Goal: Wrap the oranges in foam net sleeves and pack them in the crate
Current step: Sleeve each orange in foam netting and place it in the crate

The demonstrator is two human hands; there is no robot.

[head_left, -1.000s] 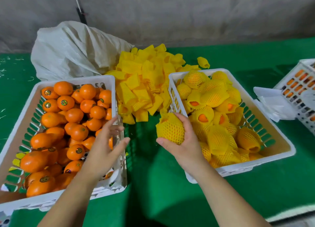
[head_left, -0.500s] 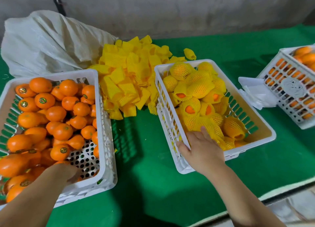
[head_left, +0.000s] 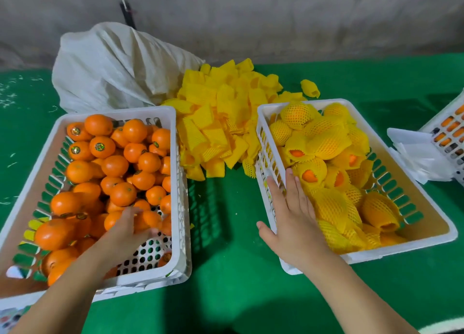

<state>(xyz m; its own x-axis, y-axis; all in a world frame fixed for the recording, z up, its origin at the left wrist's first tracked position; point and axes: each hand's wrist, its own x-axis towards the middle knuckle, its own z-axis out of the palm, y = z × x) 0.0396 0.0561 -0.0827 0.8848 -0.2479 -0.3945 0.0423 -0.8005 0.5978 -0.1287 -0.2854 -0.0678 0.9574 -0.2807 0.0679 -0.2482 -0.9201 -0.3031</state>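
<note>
— Crates on the green bench (head_left: 238,271)?
— Left crate (head_left: 179,188): bare oranges (head_left: 115,165). Right crate (head_left: 266,158): netted oranges (head_left: 331,140).
— Hands?
— Left hand (head_left: 125,233) blurred among oranges, grip unclear. Right hand (head_left: 292,220) flat, fingers straight, over right crate's left rim.

Left hand (head_left: 125,229) fingers blurred among oranges (head_left: 114,165); far-right crate (head_left: 449,135) cut off.

White slotted crates (head_left: 179,173), orange oranges (head_left: 115,165), yellow netted foam sleeves (head_left: 213,123), green table (head_left: 231,283).
</note>
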